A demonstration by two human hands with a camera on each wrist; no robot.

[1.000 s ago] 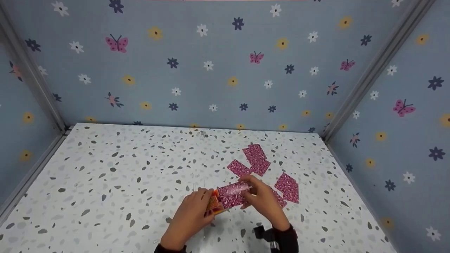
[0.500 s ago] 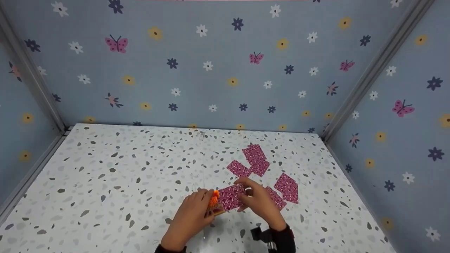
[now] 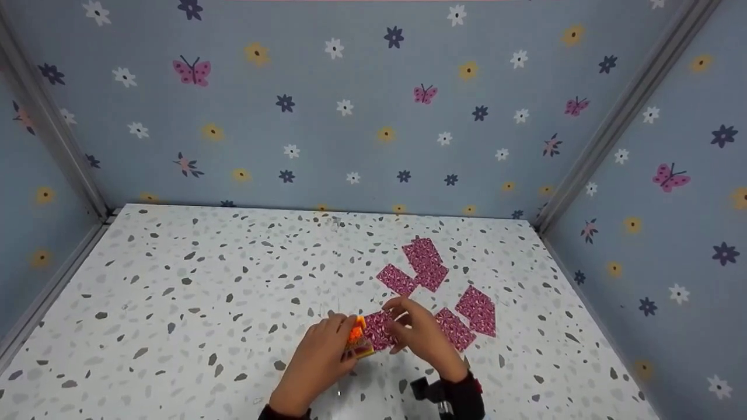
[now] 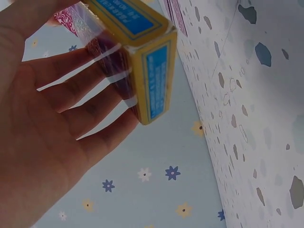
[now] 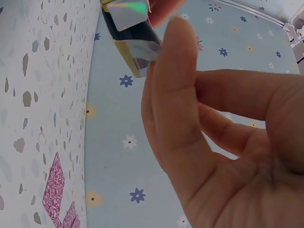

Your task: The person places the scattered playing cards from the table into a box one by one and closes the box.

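Observation:
My left hand (image 3: pixel 320 357) grips a small card box (image 3: pixel 363 347), yellow-orange with blue panels in the left wrist view (image 4: pixel 156 80). Its fingers stretch along one side of the box, and a clear film shows over it. A pink patterned card (image 3: pixel 377 330) projects from the box's right end. My right hand (image 3: pixel 427 339) has its thumb and fingertips round the outer end of that card, hiding part of it. In the right wrist view, a shiny silvery card face (image 5: pixel 127 16) shows at the box's open end, close to the right fingertips.
Several pink patterned cards lie on the white speckled table (image 3: pixel 233 280): an overlapping group (image 3: pixel 425 259), one card (image 3: pixel 397 280) left of it, and more cards (image 3: pixel 477 312) to the right. A flowered blue wall (image 3: pixel 350 76) rises behind, with side walls left and right.
My right hand has moved left toward the box, and less of the pink card now shows outside it. The left hand stays in place. The loose cards have not moved.

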